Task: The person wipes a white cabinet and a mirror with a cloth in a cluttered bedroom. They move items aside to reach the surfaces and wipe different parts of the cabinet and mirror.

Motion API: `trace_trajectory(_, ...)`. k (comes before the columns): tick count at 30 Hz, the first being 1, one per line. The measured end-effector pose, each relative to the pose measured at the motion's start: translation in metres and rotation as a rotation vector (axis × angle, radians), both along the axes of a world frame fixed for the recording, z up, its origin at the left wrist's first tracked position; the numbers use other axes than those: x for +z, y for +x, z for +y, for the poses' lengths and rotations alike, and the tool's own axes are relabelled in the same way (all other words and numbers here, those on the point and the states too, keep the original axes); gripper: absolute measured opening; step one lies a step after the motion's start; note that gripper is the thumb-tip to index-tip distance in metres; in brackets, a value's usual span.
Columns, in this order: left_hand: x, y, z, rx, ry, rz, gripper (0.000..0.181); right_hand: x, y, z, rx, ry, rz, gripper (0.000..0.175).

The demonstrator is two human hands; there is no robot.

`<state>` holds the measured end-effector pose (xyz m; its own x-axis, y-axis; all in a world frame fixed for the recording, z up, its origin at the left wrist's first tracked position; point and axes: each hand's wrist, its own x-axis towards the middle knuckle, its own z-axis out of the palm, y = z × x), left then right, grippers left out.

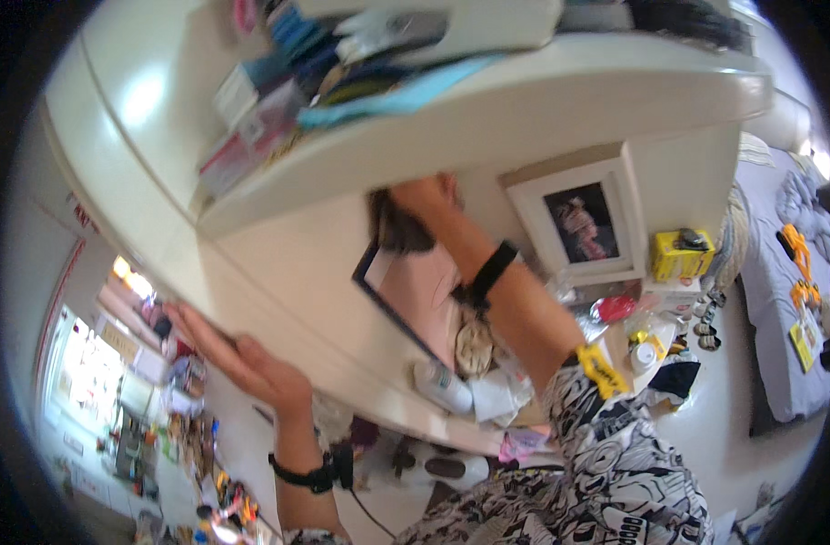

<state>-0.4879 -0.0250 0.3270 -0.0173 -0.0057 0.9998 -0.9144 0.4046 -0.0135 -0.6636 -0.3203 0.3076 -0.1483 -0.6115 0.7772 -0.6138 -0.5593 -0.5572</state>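
My right hand [425, 197] is raised under the upper shelf, closed around a dark, blurred object [398, 225] that may be cloth or a brush. Behind it a dark-framed mirror [401, 320] leans in the white shelf unit. To the right of that hand stands a white picture frame [571, 218] with a photo. My left hand [244, 361] is held flat at the unit's left outer side, fingers extended and nothing in it. Both wrists wear black straps.
Items crowd the upper shelf [524, 116]. A white bottle [442, 386], tissues [500, 395] and a yellow box [680, 255] stand lower down. A bed [776, 327] with orange toys lies at the right, with shoes [709, 327] on the floor beside it.
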Motion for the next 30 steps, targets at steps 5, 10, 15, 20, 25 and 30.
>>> trace_trajectory(5, 0.0, 0.003, 0.001, 0.013, 0.032, -0.003, 0.062, 0.025, -0.03, -0.003, -0.008, -0.078, -0.012, 0.028)
trace_trajectory(10, -0.001, 0.004, 0.0, 0.027, 0.015, -0.038, 0.062, 0.005, -0.013, 0.057, 0.167, -0.081, -0.174, 0.033)
trace_trajectory(15, 0.0, 0.004, -0.004, -0.021, 0.016, -0.035, 0.06, 0.03, -0.038, 0.037, 0.066, 0.092, -0.102, 0.029)
trace_trajectory(20, 0.0, 0.006, 0.0, -0.005, 0.018, -0.058, 0.062, 0.014, -0.053, 0.008, 0.113, 0.088, -0.046, 0.033)
trace_trajectory(25, 0.0, 0.006, -0.001, -0.055, -0.003, -0.076, 0.061, 0.008, -0.048, 0.023, 0.128, 0.082, -0.137, 0.035)
trace_trajectory(30, -0.002, 0.008, -0.004, -0.1, -0.007, -0.078, 0.059, 0.019, -0.039, 0.052, -0.005, 0.04, 0.136, 0.027)
